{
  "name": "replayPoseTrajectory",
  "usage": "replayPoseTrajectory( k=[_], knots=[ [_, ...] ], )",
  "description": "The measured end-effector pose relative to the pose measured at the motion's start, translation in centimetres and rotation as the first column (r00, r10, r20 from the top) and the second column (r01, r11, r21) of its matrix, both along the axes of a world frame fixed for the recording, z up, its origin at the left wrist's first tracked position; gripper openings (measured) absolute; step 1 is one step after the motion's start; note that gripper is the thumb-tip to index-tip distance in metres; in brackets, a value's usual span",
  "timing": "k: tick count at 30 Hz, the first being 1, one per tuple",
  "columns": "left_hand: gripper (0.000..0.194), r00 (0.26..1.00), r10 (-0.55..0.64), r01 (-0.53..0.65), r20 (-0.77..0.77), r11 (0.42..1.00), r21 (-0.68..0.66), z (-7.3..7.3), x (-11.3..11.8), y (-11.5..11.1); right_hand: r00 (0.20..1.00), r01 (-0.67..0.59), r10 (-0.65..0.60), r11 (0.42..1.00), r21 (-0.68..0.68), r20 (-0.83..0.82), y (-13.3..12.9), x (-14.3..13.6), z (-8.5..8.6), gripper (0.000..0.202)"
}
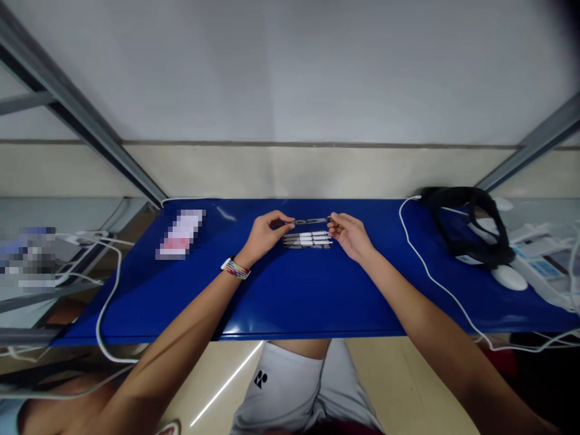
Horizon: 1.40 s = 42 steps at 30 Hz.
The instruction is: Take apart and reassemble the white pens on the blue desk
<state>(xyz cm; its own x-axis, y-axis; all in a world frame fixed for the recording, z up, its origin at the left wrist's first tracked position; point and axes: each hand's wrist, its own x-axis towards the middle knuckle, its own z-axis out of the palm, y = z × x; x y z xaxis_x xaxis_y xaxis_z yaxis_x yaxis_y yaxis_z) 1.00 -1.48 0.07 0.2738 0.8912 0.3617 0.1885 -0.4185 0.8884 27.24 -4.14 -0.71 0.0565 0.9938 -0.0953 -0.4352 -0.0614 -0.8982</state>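
Observation:
A dark pen [312, 222] is stretched level between my two hands, just beyond a row of several pens on the blue table [308, 302]. My left hand [268, 235] pinches its left end between thumb and fingertips. At the other end, the fingertips of my right hand [350, 234] are closed on the pen. The row of pens [308, 240] lies side by side, with white middles and dark left parts. My right fingers are close to the right ends of that row.
A black headset with a strap [469, 226] lies at the right, with a white cable [423, 264] along the table. A blurred pink-and-white item [181, 234] rests at the left. Metal posts flank the table; a wall stands behind.

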Motion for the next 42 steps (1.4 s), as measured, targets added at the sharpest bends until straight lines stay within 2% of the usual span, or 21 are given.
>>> replayPoseTrajectory(
  k=[3, 9, 14, 17, 19, 22, 24, 32, 42],
  knots=[
    [0.021, 1.0, 0.018, -0.017, -0.005, 0.998, 0.058, 0.0, 0.0, 0.0, 1.0, 0.002, -0.002, 1.0, 0.013, 0.001, 0.0, -0.1, 0.0, 0.035],
    [0.028, 1.0, 0.004, -0.004, -0.008, 0.999, -0.049, 0.3, 0.0, -0.2, 1.0, 0.005, -0.005, 1.0, 0.027, -0.01, -0.2, -0.2, 0.4, 0.035],
    [0.021, 0.999, 0.015, -0.01, -0.045, 0.995, 0.098, 0.3, -0.1, -0.3, 1.0, 0.001, 0.0, 1.0, 0.022, -0.017, -0.3, -0.2, 0.5, 0.03],
    [0.022, 1.0, 0.024, -0.022, -0.02, 0.994, 0.111, 0.2, -0.1, -0.2, 0.992, -0.036, 0.034, 0.999, -0.017, -0.122, -0.2, -0.1, 0.7, 0.018],
    [0.024, 1.0, 0.021, -0.022, 0.02, 0.996, 0.083, -0.1, -0.1, -0.1, 0.964, -0.119, 0.095, 0.99, -0.082, -0.25, -0.2, 0.0, 1.0, 0.016],
    [0.026, 0.998, 0.023, -0.026, 0.066, 0.999, 0.046, -0.4, 0.0, 0.1, 0.869, -0.282, 0.204, 0.953, -0.114, -0.451, -0.5, 0.2, 1.4, 0.028],
    [0.026, 0.996, 0.031, -0.034, 0.081, 0.999, 0.037, -0.5, 0.1, 0.2, 0.82, -0.322, 0.23, 0.943, -0.09, -0.525, -0.6, 0.3, 1.5, 0.035],
    [0.023, 0.996, 0.014, -0.018, 0.083, 0.999, 0.045, -0.7, 0.3, 0.1, 0.816, -0.298, 0.224, 0.953, -0.057, -0.533, -0.3, 0.2, 1.0, 0.021],
    [0.021, 0.989, 0.011, -0.011, 0.15, 1.0, -0.002, -0.1, 0.6, -0.1, 0.805, -0.265, 0.2, 0.964, -0.036, -0.558, -0.8, -0.3, 1.5, 0.025]
  ],
)
